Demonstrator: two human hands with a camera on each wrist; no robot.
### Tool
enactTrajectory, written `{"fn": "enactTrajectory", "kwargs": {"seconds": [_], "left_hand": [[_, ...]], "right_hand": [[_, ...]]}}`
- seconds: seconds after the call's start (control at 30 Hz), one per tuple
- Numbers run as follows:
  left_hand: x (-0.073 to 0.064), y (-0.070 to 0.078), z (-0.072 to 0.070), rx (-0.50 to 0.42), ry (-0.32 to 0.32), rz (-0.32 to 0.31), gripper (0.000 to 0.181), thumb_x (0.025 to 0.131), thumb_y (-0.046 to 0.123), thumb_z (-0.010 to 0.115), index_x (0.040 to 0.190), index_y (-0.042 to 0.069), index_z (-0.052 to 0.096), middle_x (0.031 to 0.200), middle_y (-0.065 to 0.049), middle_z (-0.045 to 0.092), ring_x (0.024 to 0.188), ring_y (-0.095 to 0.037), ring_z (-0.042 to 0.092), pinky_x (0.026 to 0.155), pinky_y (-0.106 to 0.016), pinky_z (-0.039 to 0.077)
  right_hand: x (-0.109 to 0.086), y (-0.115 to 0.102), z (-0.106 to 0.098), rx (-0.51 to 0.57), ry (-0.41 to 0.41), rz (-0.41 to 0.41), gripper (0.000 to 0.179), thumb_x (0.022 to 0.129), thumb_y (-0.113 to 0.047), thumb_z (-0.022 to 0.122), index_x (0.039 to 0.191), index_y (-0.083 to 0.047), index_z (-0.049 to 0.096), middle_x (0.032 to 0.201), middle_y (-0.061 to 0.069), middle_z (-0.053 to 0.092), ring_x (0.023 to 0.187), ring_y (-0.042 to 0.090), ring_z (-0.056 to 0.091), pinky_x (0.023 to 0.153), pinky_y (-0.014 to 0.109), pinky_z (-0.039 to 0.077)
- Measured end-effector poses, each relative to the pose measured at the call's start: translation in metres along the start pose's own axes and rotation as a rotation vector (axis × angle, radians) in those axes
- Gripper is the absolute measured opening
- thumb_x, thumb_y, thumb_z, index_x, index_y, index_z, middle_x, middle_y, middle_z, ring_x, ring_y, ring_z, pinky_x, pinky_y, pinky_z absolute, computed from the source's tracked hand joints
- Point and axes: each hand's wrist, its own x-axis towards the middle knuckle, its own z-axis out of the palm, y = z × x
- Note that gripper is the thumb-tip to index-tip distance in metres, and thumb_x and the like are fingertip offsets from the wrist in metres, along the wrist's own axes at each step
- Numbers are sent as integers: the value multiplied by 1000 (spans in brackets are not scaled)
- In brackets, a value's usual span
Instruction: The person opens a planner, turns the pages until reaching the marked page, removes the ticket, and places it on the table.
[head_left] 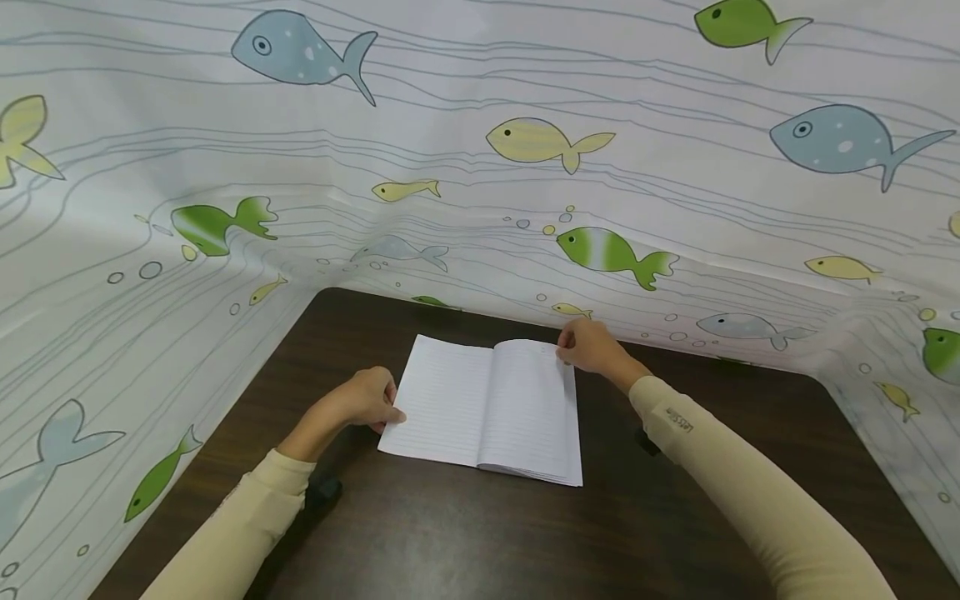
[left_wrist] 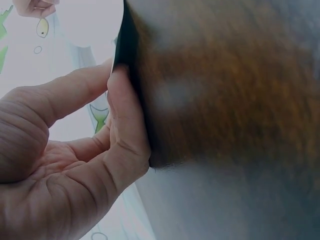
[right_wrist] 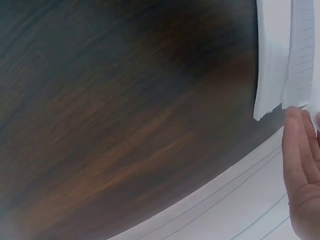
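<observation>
An open notebook (head_left: 442,400) with white lined pages lies on the dark wooden table. Its left edge is pinched by my left hand (head_left: 366,398), thumb on top of the page and fingers beneath, as the left wrist view also shows. At the upper right corner my right hand (head_left: 588,343) pinches a page (head_left: 528,408), which bows up slightly from the pages under it. In the right wrist view the fingers of the right hand (right_wrist: 302,165) touch the page corner, and the thumb is mostly cut off by the frame.
The brown table (head_left: 450,542) runs around the notebook. A white sheet (head_left: 465,100) printed with fish and wavy lines stands up behind the table and along its sides. Dark wrist straps (head_left: 324,492) show under the sleeves.
</observation>
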Motion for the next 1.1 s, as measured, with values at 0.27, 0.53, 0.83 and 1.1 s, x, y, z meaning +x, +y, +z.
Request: {"fn": "enactTrajectory", "kwargs": {"seconds": [0.27, 0.53, 0.83, 1.1], "left_hand": [[1, 0, 0, 14, 0, 5, 22, 92, -1, 80, 86, -2, 58, 77, -11, 62, 65, -20, 71, 62, -32, 62], [2, -3, 0, 16, -3, 5, 21, 92, -2, 79, 88, -3, 58, 80, -14, 64, 68, -21, 72, 63, -33, 63], [3, -4, 0, 13, -6, -4, 22, 93, -1, 79, 89, -2, 57, 79, -13, 63, 68, -20, 72, 63, -32, 63], [1, -3, 1, 11, -1, -11, 23, 92, -1, 79, 88, -1, 57, 77, -11, 60, 65, -19, 70, 62, -31, 62]], "right_hand": [[-2, 1, 0, 207, -14, 27, 12, 102, -3, 68, 107, 8, 69, 94, 18, 75, 78, 28, 78, 82, 46, 66], [-5, -4, -4, 293, -38, 39, 21, 95, 3, 75, 114, 10, 70, 97, 18, 76, 75, 18, 76, 84, 45, 66], [-10, -7, -13, 372, -55, 29, 26, 95, 4, 75, 118, 12, 69, 103, 23, 78, 78, 19, 78, 88, 49, 65], [-12, -13, -20, 406, -68, 1, 29, 95, 2, 76, 121, 13, 68, 103, 21, 78, 79, 17, 78, 87, 45, 66]]}}
